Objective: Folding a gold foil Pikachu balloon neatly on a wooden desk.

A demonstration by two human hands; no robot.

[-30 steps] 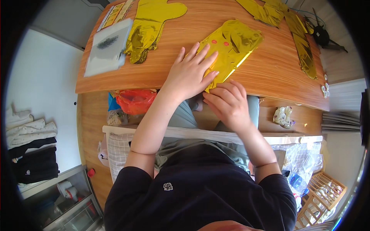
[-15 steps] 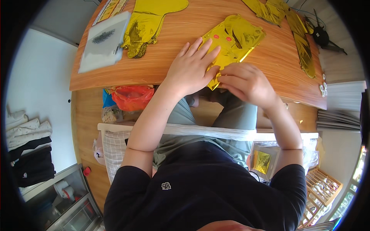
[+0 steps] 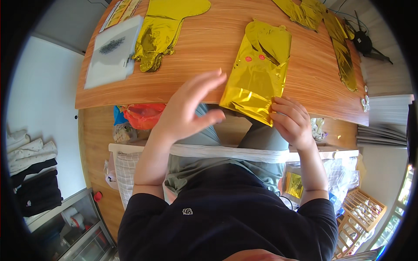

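Note:
A flat, folded gold foil balloon (image 3: 257,82) with two red dots lies on the wooden table, its near end reaching over the front edge. The fingers of my right hand (image 3: 292,119) are closed on its lower right corner; the fingertips are partly behind the foil. To the left of the foil, my left hand (image 3: 187,108) is raised near the table edge, fingers and thumb apart, holding nothing.
Another gold foil balloon (image 3: 159,39) and a stack of clear plastic bags (image 3: 109,61) lie at the table's left. More gold foil (image 3: 342,56) is at the far right, beside a black stand-like object (image 3: 363,42). A red plastic bag (image 3: 143,116) sits under the front edge.
My left hand has lifted off the foil and moved left and nearer to me. The foil has turned more upright and shifted nearer, its corner held by my right hand.

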